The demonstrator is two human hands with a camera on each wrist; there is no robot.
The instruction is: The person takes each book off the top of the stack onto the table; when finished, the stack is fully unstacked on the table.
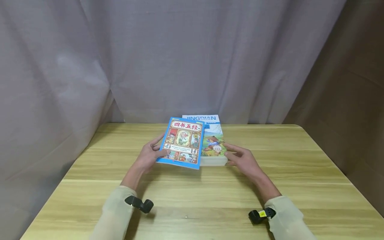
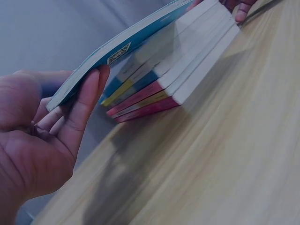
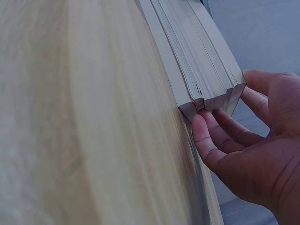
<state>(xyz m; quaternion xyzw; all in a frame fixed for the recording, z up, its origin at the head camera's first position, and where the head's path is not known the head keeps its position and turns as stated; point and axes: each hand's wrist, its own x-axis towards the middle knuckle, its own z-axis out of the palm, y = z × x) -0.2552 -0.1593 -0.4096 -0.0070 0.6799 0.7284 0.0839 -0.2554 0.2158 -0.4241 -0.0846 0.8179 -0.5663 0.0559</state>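
A thin blue-bordered picture book (image 1: 183, 143) is held tilted by my left hand (image 1: 150, 155), thumb on the cover and fingers beneath. In the left wrist view the book's blue back with a QR code (image 2: 119, 53) shows, raised over the table. A stack of books lies behind and to its right; the top one (image 1: 214, 140) has a farm scene and "JINGDIAN" on its cover, partly hidden by the blue book. My right hand (image 1: 244, 160) rests its fingertips against the stack's right side. In the right wrist view its fingers (image 3: 220, 136) touch the page edges (image 3: 192, 56).
The wooden table (image 1: 195, 206) runs back to a grey curtain (image 1: 180, 60) hanging behind the stack. Coloured spines (image 2: 145, 101) of several stacked books show in the left wrist view. A black camera is strapped at each wrist.
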